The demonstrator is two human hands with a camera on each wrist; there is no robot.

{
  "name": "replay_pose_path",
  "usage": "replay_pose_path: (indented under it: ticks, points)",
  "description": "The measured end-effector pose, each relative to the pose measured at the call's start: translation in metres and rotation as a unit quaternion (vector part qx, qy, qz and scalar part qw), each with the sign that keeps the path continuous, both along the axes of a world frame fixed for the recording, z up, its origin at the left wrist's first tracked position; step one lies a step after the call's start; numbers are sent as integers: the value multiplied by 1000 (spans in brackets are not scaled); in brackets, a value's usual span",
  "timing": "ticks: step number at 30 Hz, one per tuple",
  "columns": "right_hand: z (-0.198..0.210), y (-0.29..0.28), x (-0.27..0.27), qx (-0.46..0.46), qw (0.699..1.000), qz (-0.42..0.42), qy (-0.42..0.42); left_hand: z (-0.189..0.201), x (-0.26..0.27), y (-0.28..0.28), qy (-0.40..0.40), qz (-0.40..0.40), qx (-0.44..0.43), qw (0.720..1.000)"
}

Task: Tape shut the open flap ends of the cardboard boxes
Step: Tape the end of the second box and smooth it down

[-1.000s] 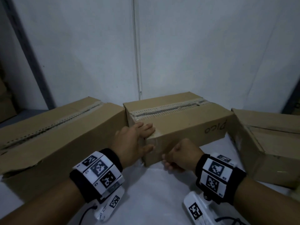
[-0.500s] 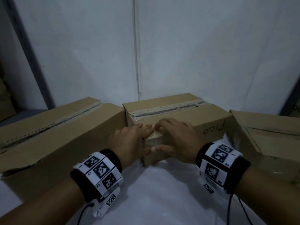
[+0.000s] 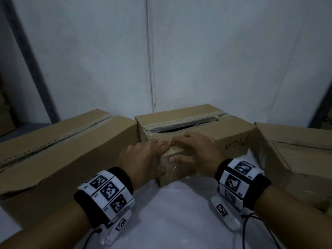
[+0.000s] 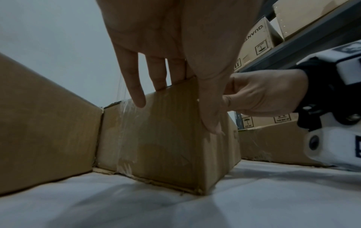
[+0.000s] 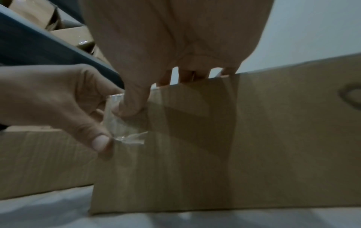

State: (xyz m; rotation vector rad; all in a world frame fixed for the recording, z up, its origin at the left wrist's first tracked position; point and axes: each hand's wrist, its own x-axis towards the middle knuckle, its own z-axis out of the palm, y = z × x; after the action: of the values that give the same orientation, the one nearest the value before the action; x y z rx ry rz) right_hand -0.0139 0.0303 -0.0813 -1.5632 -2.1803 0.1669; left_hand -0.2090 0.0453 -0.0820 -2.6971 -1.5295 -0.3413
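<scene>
The middle cardboard box (image 3: pixel 233 133) stands end-on to me, its top seam gaping in a dark slit. Clear tape (image 4: pixel 126 123) runs down its near end face. Both hands sit on the near top corner. My left hand (image 3: pixel 158 155) lays straight fingers over the top edge, thumb down the end face. In the right wrist view that left thumb (image 5: pixel 101 141) presses a crinkled tape end (image 5: pixel 129 137) at the corner edge. My right hand (image 3: pixel 173 151) lies flat on the top, its thumb (image 5: pixel 126 108) pressing the side face beside the tape.
A long box (image 3: pixel 62 150) lies against the middle one on the left, its top seam rough. A third box (image 3: pixel 296 159) stands to the right. All rest on a white surface (image 3: pixel 179 212) against a white wall. Shelves with more cartons (image 4: pixel 259 38) show at the right.
My right hand rose from a curled position low at the box's near corner onto the top of that corner, fingers flat. The left hand stayed on the corner.
</scene>
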Motion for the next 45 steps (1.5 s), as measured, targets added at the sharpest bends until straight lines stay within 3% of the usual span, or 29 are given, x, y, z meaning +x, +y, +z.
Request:
replay_pose_path:
  ticks: [4,8,16,21,28,34,41,45]
  points:
    - [0,1,10,4,999,39,22,0,0,-2,-3,-10,4,1000]
    - [-1,0,11,4,998,51,-33,-1,1,-5,-37,-10,21,999]
    - [-8,-10,5,67,987,5,-147,0,2,-7,-34,-25,22,999]
    - [-8,-8,-2,52,979,-13,-195,2,2,-8,-23,-35,15,999]
    - [-1,-8,-4,35,987,-21,-153,6,1,-14,0,-36,9,999]
    - [-3,-7,-4,27,985,-22,-171,2,-4,-7,-14,-52,4,999]
    - [-1,-3,5,5,995,2,-99,2,-1,-10,-34,-76,33,996]
    - [0,-6,6,4,993,5,-122,5,-1,-10,-29,-76,26,996]
